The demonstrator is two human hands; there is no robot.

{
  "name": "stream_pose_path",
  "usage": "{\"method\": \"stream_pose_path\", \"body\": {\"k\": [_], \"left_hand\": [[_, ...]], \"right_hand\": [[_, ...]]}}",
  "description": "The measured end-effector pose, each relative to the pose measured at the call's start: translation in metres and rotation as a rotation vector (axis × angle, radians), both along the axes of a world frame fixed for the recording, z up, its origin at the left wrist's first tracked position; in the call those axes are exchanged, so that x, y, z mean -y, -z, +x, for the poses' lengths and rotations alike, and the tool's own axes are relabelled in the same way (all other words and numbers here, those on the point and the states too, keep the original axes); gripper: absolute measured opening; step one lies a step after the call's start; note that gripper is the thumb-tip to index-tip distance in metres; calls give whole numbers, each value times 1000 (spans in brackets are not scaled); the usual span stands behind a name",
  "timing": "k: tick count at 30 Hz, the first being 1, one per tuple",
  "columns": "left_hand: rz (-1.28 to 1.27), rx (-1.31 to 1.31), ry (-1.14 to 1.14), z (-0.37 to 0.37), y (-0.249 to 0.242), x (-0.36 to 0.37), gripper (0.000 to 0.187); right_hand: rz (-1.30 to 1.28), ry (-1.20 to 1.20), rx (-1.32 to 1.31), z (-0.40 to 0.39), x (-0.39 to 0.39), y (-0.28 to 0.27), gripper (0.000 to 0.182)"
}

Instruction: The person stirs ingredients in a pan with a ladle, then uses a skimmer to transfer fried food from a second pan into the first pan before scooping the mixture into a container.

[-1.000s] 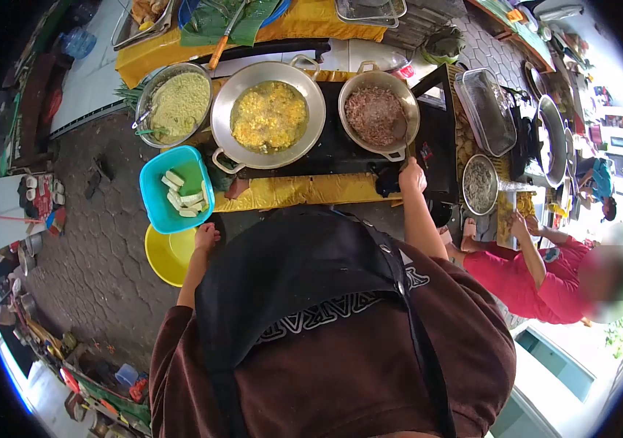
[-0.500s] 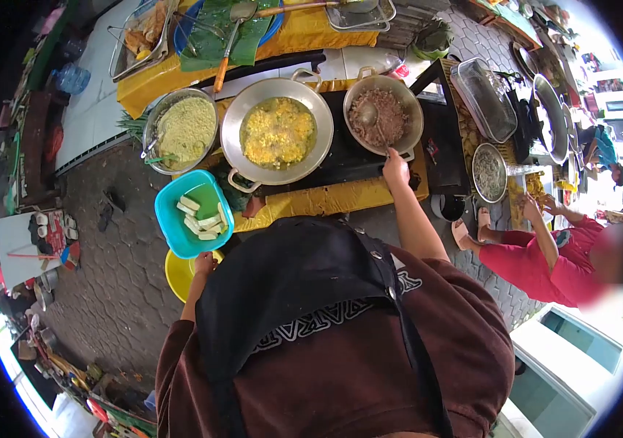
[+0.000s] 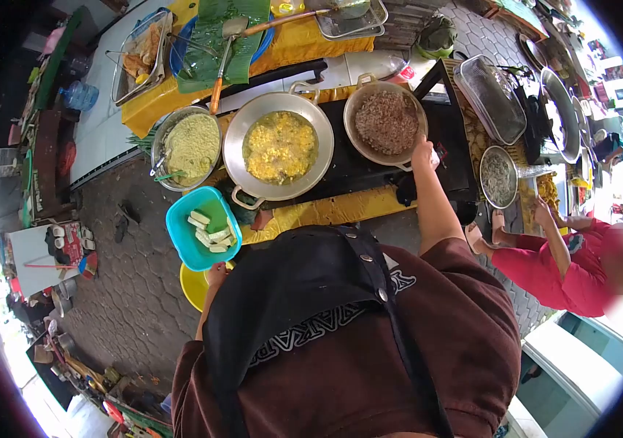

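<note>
My left hand [image 3: 217, 274] is closed on the near edge of a teal plastic basin [image 3: 174, 232], which holds several pale cut sticks [image 3: 209, 232] and tilts over a yellow bowl [image 3: 193, 290]. My right hand [image 3: 424, 155] is closed at the right rim of a two-handled pan [image 3: 350, 124] of reddish-brown crumbly food [image 3: 386, 120]. A shiny pale piece of the ladle [image 3: 439, 155] shows beside that fist; the rest is hidden. Left of this pan, yellow fritters [image 3: 280, 146] bubble in oil in a wide wok [image 3: 235, 135].
A bowl of pale yellow mixture [image 3: 193, 146] stands left of the wok. Behind are a banana leaf [image 3: 213, 47] with a long-handled turner [image 3: 218, 91] and a wire basket of fried food [image 3: 136, 62]. A person in pink [image 3: 545, 259] works at the right beside a strainer [image 3: 500, 175].
The ladle's bowl has left the middle of the brown food. My right hand has moved right and slightly up, to the pan's right rim. My left hand stays at the teal basin.
</note>
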State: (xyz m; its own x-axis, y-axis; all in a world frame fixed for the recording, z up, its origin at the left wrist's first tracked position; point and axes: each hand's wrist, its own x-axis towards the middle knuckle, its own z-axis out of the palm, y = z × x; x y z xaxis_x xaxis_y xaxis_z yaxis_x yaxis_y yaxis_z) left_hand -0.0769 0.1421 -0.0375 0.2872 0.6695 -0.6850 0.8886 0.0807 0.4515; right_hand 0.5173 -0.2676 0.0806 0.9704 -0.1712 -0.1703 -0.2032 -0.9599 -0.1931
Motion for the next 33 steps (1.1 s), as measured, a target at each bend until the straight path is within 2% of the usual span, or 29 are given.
{"method": "stream_pose_path", "body": {"k": [1,3,4,5,7,9,11,13,14,16,18,20,23,24,25,27,28,29,32,33], "left_hand": [[43,-62,37,-7,10,5,24],[30,-56,51,-10,13,12,25],[30,-61,58,-10,11,16,26],[29,-66,66,-10,8,22,26],[29,-70,81,4,-6,36,27],[29,-71,93,23,-19,53,27],[29,-73,103,44,-32,72,28],[-30,-42,17,56,-28,84,27],[-90,-7,-67,66,-31,89,27],[-105,32,-68,73,-21,98,26],[-116,71,-72,76,-11,106,25],[-118,154,-92,80,-7,116,24],[-146,92,-127,87,-12,130,23],[-148,90,-131,79,-2,134,23],[-124,99,-109,66,18,137,23],[-100,108,-90,61,24,144,24],[-64,32,0,62,18,148,25],[-28,-43,92,61,14,151,26],[43,-59,93,74,-19,162,28],[43,-62,95,73,-17,160,28]], "right_hand": [[5,-3,-2,7,-3,-12,41],[61,145,-401,18,-4,-23,31],[31,-23,-342,17,3,-14,46],[32,-24,-351,17,7,-13,46],[-96,-260,-355,20,11,-27,34],[-84,-290,-265,27,19,-25,34],[-10,-127,-232,47,31,0,34],[-23,-140,-273,53,26,-14,35],[-43,-233,-281,54,22,-17,34],[-85,-460,-277,60,23,-12,35],[-82,-543,-249,64,29,-13,35],[-138,-668,-262,63,31,-41,35],[-144,-545,-242,62,51,-50,37],[-88,-478,-80,68,74,-11,38],[-90,-482,-80,66,81,-2,38],[-24,-343,-221,57,93,9,37],[-13,-320,-328,60,97,35,37],[62,-379,-343,51,93,27,39],[39,-448,-397,38,84,6,44],[37,-508,-312,36,88,2,42]]}}
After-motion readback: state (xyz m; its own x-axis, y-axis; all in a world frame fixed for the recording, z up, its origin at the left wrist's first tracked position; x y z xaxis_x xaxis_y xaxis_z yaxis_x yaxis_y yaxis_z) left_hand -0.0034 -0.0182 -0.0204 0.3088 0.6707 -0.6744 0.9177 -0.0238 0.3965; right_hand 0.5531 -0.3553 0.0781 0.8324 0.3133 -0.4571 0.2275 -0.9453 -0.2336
